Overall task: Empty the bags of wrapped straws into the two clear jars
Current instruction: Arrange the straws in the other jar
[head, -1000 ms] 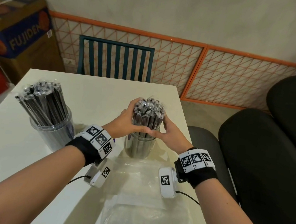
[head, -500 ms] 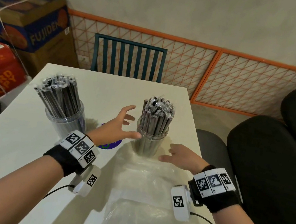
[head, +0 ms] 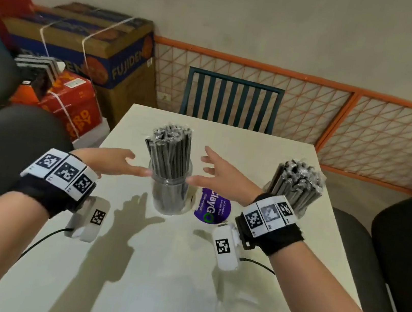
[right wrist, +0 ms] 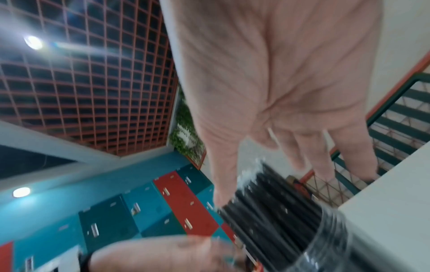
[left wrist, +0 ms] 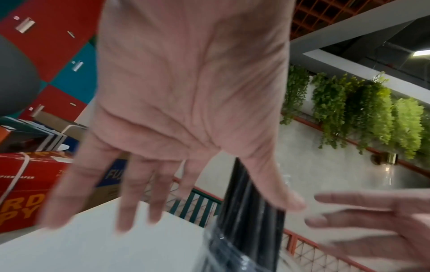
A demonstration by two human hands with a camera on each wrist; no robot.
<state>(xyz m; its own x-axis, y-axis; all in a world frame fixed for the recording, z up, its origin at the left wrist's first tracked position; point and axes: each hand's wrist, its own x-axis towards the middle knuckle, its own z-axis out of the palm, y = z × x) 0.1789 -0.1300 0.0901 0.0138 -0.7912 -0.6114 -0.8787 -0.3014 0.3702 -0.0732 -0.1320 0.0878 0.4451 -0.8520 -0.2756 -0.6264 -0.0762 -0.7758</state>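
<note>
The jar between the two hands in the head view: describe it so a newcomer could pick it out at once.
On the white table, look in front of the teal slatted chair. The clear plastic jar of black wrapped straws stands mid-table between the open left hand and right hand. Unlike the other straw-filled jar by the right edge, its straws lean, and a purple round sticker lies beside it.

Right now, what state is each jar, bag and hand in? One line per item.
Left jar: upright on the table, full of wrapped straws, between both hands, untouched.
Right jar: upright, packed with straws, partly hidden by the right wrist.
Plastic bag: lying flat near the table's front edge, looks empty.
Left hand: open, holding nothing.
Right hand: open, holding nothing.
</note>
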